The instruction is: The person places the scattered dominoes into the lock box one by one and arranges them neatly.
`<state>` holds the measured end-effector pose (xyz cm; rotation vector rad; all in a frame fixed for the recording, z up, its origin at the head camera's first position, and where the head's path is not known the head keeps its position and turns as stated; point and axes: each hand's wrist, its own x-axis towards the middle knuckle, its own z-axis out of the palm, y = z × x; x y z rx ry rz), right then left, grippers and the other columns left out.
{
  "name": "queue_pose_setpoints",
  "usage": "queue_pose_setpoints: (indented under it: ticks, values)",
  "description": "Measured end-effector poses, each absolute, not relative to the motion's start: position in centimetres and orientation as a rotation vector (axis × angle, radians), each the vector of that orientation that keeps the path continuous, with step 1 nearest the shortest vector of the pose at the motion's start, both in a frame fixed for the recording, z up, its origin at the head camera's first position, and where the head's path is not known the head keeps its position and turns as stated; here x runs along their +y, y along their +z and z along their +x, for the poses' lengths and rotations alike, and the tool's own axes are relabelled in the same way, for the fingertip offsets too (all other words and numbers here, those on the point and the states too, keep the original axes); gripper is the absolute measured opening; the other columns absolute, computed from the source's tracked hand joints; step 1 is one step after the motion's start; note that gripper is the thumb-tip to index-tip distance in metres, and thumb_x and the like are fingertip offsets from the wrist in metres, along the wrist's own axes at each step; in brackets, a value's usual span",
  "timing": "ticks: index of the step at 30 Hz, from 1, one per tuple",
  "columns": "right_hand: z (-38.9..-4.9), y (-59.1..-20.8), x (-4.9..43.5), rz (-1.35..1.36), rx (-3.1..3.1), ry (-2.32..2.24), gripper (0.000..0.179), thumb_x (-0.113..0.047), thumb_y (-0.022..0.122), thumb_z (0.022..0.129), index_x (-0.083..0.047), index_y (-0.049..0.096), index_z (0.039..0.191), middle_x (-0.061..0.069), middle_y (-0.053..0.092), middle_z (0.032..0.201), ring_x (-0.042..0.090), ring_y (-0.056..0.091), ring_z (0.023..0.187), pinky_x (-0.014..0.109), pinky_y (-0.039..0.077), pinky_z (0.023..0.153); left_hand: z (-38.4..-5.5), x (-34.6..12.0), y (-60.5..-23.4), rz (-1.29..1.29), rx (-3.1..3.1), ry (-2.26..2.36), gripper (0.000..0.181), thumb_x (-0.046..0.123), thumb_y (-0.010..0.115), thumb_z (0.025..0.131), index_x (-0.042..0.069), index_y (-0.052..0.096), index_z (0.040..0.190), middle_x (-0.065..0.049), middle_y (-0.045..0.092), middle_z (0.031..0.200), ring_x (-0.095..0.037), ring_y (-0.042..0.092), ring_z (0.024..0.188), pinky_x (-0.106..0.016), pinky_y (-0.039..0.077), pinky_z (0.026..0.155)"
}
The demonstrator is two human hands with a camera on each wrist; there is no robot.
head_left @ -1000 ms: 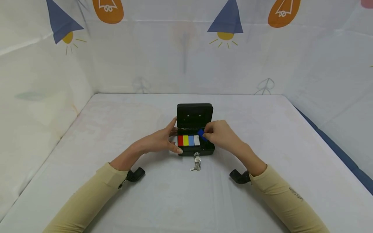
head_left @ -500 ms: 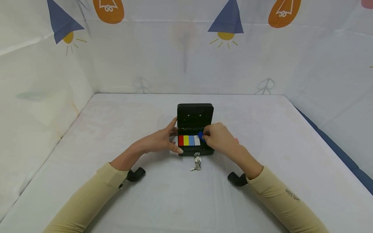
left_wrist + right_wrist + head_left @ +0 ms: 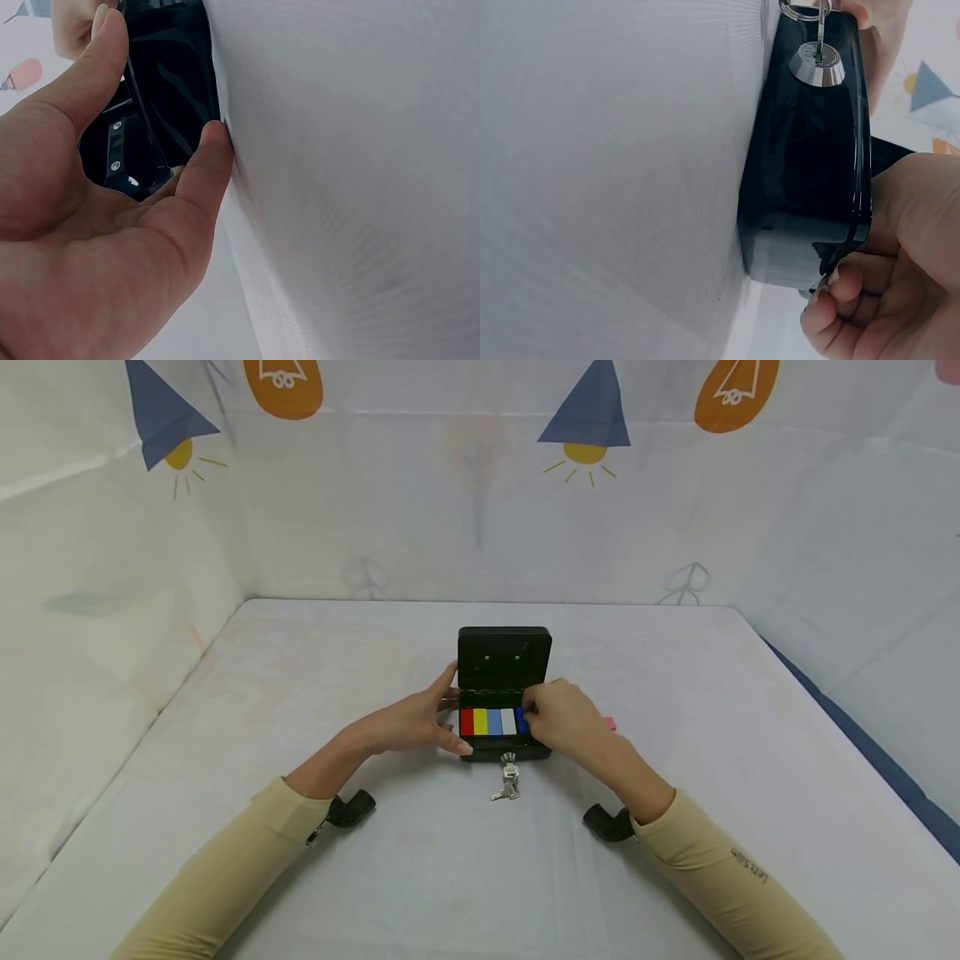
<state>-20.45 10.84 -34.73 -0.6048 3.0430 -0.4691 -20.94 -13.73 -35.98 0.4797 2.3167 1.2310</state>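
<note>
A small black cash box point(image 3: 504, 658) stands with its lid up on the white table. Inside its front part lie red, yellow, light blue and white blocks point(image 3: 487, 722) side by side. My left hand point(image 3: 405, 723) holds the box's left side, thumb at the front corner and fingers toward the back. My right hand point(image 3: 570, 714) reaches over the right edge and pinches a dark blue block point(image 3: 521, 720) beside the white one; its fingertips are partly hidden. In the right wrist view, the other fingers point(image 3: 847, 281) curl by the box's outer wall.
Keys point(image 3: 507, 787) hang from the lock point(image 3: 817, 64) on the box's front. A small pink thing point(image 3: 610, 723) shows partly behind my right wrist. White cloth covers the table point(image 3: 420, 860), and printed cloth walls point(image 3: 375, 485) rise at the back and sides.
The dark blue block was tilted above the box's right part; now it lies level beside the white block. My right hand has shifted slightly left and down, uncovering the pink thing. My left hand stayed put.
</note>
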Motion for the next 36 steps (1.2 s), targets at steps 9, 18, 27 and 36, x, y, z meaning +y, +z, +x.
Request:
queue_pose_setpoints:
  ticks: [9, 18, 27, 36]
  values:
    - [-20.5, -34.8, 11.0, -0.644, 3.026, -0.446, 0.013, -0.01, 0.066, 0.091, -0.006, 0.075, 0.098, 0.007, 0.075, 0.089, 0.016, 0.06, 0.069, 0.028, 0.053, 0.061, -20.9, -13.6, -36.0, 0.46, 2.333, 1.214, 0.13, 0.029, 0.088, 0.076, 0.037, -0.012, 0.158, -0.008, 0.028, 0.163, -0.026, 0.037, 0.147, -0.045, 0.036, 0.118]
    - [-20.6, -35.0, 11.1, -0.637, 3.0, -0.428, 0.015, -0.012, 0.068, 0.091, -0.009, 0.075, 0.104, 0.005, 0.074, 0.091, 0.015, 0.06, 0.072, 0.029, 0.054, 0.064, -20.9, -13.6, -35.9, 0.463, 2.334, 1.215, 0.128, 0.027, 0.087, 0.077, 0.037, -0.012, 0.158, -0.007, 0.028, 0.162, -0.026, 0.036, 0.146, -0.045, 0.037, 0.118]
    - [-20.8, -34.9, 11.3, -0.705, 2.993, -0.469, 0.015, -0.011, 0.07, 0.089, -0.01, 0.076, 0.103, 0.002, 0.071, 0.085, 0.015, 0.058, 0.071, 0.028, 0.05, 0.062, -20.9, -13.7, -35.8, 0.446, 2.325, 1.222, 0.129, 0.028, 0.087, 0.077, 0.037, -0.013, 0.158, -0.008, 0.026, 0.163, -0.027, 0.034, 0.148, -0.046, 0.035, 0.118]
    - [-21.0, -35.0, 12.2, -0.747, 2.953, -0.529, 0.014, -0.014, 0.069, 0.091, -0.013, 0.075, 0.104, 0.001, 0.072, 0.091, 0.014, 0.059, 0.075, 0.029, 0.053, 0.069, -20.7, -13.6, -35.7, 0.446, 2.315, 1.22, 0.13, 0.029, 0.088, 0.076, 0.035, -0.013, 0.158, -0.008, 0.026, 0.163, -0.027, 0.034, 0.148, -0.046, 0.034, 0.119]
